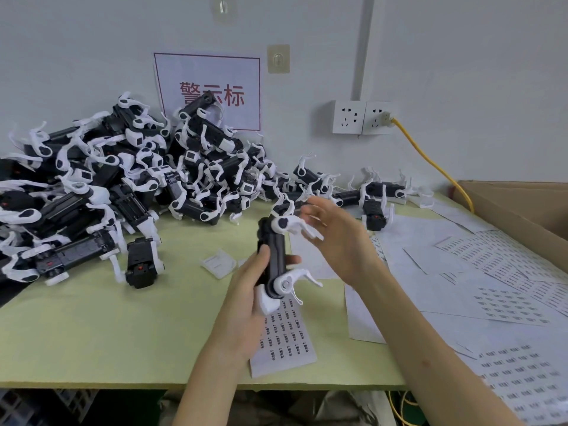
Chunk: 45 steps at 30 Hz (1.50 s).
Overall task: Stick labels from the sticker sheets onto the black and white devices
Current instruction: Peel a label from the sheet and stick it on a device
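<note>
Device (274, 259), black with white legs, is pointing to 12 o'clock; left hand (246, 305) fingers are gripping it, right hand (338, 241) fingers are hovering, loosely spread.

1. I see a left hand (244, 305) and a right hand (338, 241), both bare.
2. The left forearm (209, 373) is bare.
3. The right forearm (408, 327) is bare too, with one small spot (425, 362).

Print on sticker sheets (507, 305) too small to read. Device pile (92, 186) runs off left edge, hides part of wall sign (215, 75). Right hand (341, 238) fingertips (307, 215) blurred.
</note>
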Available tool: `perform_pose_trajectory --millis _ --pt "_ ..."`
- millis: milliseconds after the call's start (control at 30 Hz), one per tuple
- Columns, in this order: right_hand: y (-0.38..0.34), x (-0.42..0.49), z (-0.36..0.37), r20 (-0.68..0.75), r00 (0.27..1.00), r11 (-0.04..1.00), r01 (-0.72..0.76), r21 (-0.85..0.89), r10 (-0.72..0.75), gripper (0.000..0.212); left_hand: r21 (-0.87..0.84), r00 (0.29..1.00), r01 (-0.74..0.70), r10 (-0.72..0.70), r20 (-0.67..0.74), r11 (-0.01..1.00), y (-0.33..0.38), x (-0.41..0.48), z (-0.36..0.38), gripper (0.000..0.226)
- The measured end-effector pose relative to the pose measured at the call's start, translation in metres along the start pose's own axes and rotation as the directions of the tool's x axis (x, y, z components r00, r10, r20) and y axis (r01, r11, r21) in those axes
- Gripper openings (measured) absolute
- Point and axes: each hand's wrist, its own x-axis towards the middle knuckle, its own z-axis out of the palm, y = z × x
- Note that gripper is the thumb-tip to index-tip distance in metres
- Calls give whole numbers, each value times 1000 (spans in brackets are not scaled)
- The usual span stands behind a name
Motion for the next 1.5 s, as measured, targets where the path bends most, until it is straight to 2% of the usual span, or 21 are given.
perform_pose_trajectory --millis 67,167,233,367,567,733,1100,1500 --pt "-3 0 -5 -30 1000 995 2 100 1 18 -65 997 -42 38 -64 997 3 -2 0 39" --pt "-5 -1 -7 107 994 991 -44 129 31 16 -107 989 -92 78 -128 990 5 -2 0 38" --pt "-2 -2 -2 189 981 999 -47 -10 48 16 -108 985 -119 104 -138 987 5 -1 1 35" --pt "9 -2 7 241 969 950 19 -312 60 7 -90 981 -170 160 -106 981 5 -2 4 36" --pt "15 -5 8 303 952 926 70 -372 50 11 -21 963 -211 204 -176 977 5 -2 4 46" --pt "15 -6 12 314 948 909 85 -409 52 7 60 947 -213 221 -235 975 2 -1 5 49" --pt "21 -5 11 274 961 869 95 -486 48 12 96 947 -182 201 -250 979 -2 2 4 54" --pt "24 -4 12 261 965 850 150 -505 -15 15 158 938 -152 193 -288 976 -5 2 0 36"
